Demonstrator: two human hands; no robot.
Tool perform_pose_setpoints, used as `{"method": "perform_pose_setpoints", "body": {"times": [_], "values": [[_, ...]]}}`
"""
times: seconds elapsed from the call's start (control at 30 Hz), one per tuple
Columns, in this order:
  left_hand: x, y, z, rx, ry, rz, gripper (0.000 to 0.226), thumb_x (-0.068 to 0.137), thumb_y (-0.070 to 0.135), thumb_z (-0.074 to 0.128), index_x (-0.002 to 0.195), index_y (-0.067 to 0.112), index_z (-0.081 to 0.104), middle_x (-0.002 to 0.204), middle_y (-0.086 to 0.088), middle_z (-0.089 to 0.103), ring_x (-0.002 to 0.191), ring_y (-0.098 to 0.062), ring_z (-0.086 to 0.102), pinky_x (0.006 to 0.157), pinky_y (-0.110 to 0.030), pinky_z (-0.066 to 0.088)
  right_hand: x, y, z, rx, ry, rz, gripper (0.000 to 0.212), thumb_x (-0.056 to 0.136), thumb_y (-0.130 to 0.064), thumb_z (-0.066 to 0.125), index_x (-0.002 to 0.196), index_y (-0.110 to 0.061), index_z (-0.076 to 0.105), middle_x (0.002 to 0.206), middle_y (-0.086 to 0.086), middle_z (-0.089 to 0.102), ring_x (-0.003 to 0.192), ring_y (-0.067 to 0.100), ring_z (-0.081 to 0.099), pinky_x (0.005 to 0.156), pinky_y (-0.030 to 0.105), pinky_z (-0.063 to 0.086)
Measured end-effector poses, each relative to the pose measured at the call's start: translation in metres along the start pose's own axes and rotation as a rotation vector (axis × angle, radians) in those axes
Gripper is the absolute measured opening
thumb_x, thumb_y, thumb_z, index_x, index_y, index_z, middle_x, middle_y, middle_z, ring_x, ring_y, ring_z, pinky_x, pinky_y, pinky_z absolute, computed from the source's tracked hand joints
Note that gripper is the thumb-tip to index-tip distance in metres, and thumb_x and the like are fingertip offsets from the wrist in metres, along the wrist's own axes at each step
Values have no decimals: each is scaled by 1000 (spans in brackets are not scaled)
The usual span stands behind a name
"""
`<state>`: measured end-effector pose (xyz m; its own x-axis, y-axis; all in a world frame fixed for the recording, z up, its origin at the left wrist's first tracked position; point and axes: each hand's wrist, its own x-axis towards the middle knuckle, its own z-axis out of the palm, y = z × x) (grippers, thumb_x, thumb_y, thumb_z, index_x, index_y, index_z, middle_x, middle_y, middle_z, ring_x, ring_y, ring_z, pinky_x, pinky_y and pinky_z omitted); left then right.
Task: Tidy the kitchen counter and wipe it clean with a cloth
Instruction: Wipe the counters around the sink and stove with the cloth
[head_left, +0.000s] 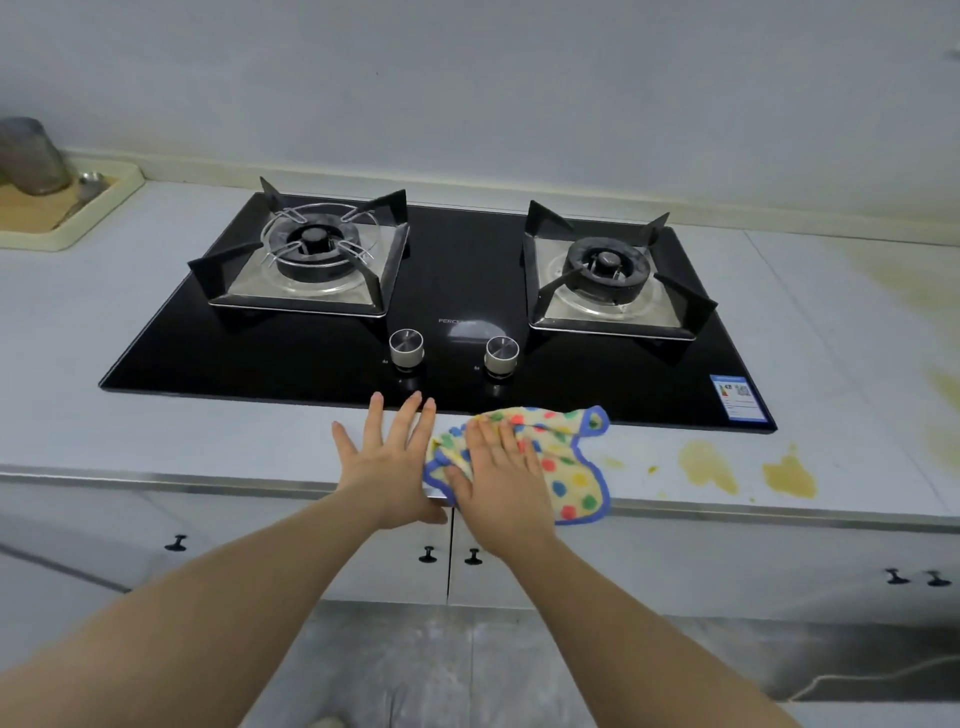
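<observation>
My right hand (501, 470) lies flat on the spotted dishcloth (571, 467), fingers straight and pressing it to the counter (208, 436); nothing is pinched. The thumb sits at the cloth's near-left hem. About half the cloth is under the palm, and the rest trails out to the right of the knuckles. My left hand (389, 457) is just beside it on the thumb side, spread open on bare counter, fingertips reaching the front edge of the black gas hob (457, 291). It holds nothing and looks to be only a brace.

What matters for the next stroke is the yellow spill. It all lies to the right of the working hand, past the cloth's free end: small drops (613, 461) just beyond the hem, then a large patch (709, 465), then another (789, 475) further out. They line up along the counter's front strip, parallel to the hob edge. The right hand is the nearer one, so I judge a straight sideways push, away from the left hand, would carry the cloth across them.
</observation>
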<state>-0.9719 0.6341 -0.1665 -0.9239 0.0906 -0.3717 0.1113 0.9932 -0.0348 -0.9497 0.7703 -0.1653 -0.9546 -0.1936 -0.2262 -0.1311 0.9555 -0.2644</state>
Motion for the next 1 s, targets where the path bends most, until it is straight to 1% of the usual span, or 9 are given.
{"method": "perform_pose_setpoints", "body": {"times": [0.07, 0.17, 0.27, 0.47, 0.53, 0.6, 0.7, 0.9, 1.0], "values": [[0, 0, 0, -27, 1, 4, 124, 70, 69, 62, 145, 23, -26, 155, 3, -25, 140, -35, -27, 109, -66, 2, -8, 26, -6, -37, 9, 25, 59, 101, -45, 20, 152, -21, 2, 160, -4, -1, 147, 14, -7, 118, 33, -7], [-1, -1, -2, -36, 6, 10, 125, 70, 67, 63, 144, 23, -27, 155, 4, -27, 140, -35, -28, 109, -66, 0, -23, 64, -15, -31, 97, 266, 59, 100, -45, 19, 152, -20, 4, 160, -3, 2, 148, 16, -4, 119, 34, -3], [-3, 0, 0, -34, 5, 10, 124, 70, 68, 63, 145, 23, -26, 155, 4, -27, 140, -35, -28, 109, -67, 0, -16, 47, -11, 3, 114, 407, 61, 100, -43, 19, 152, -15, 2, 160, 1, 1, 148, 20, -4, 119, 38, -4], [-1, -1, 2, -14, 19, 12, 120, 71, 72, 57, 146, 23, -24, 156, 3, -24, 141, -36, -26, 109, -66, 3, -3, -10, 6, -61, 43, 18, 61, 101, -44, 20, 152, -15, 3, 160, 3, 0, 148, 19, -6, 119, 36, -6], [-2, -2, 2, -18, 18, 16, 122, 71, 71, 59, 145, 23, -25, 155, 4, -25, 140, -36, -27, 109, -66, 2, -8, 15, 0, -35, 57, 58, 60, 100, -45, 22, 152, -19, 7, 160, -1, 4, 148, 17, -3, 119, 34, -4], [-2, -1, 2, -26, 17, 16, 123, 71, 69, 61, 145, 22, -26, 155, 4, -26, 140, -36, -27, 109, -67, 0, -16, 43, -8, -10, 97, 221, 59, 100, -46, 22, 152, -21, 9, 160, -3, 5, 148, 18, -2, 119, 35, -1], [-2, 0, 1, -24, 16, 7, 123, 71, 68, 61, 145, 22, -27, 155, 3, -27, 140, -35, -28, 109, -66, 0, -16, 38, -10, -15, 97, 382, 60, 100, -45, 19, 152, -18, 3, 160, 0, 0, 148, 22, -6, 119, 38, -3], [-2, -1, 2, -15, 34, 11, 120, 72, 72, 57, 146, 22, -24, 156, 3, -24, 141, -36, -25, 109, -66, 3, -6, -2, 1, -44, 26, 37, 61, 100, -46, 17, 152, -18, 0, 160, -1, -4, 147, 18, -10, 118, 35, -7], [-1, 0, 1, -31, 22, 12, 123, 71, 69, 61, 145, 22, -25, 155, 4, -25, 141, -35, -26, 109, -66, 1, -16, 40, -8, -36, 65, 144, 59, 99, -49, 16, 152, -24, 5, 160, -6, 2, 148, 15, -5, 119, 33, -3]]}}
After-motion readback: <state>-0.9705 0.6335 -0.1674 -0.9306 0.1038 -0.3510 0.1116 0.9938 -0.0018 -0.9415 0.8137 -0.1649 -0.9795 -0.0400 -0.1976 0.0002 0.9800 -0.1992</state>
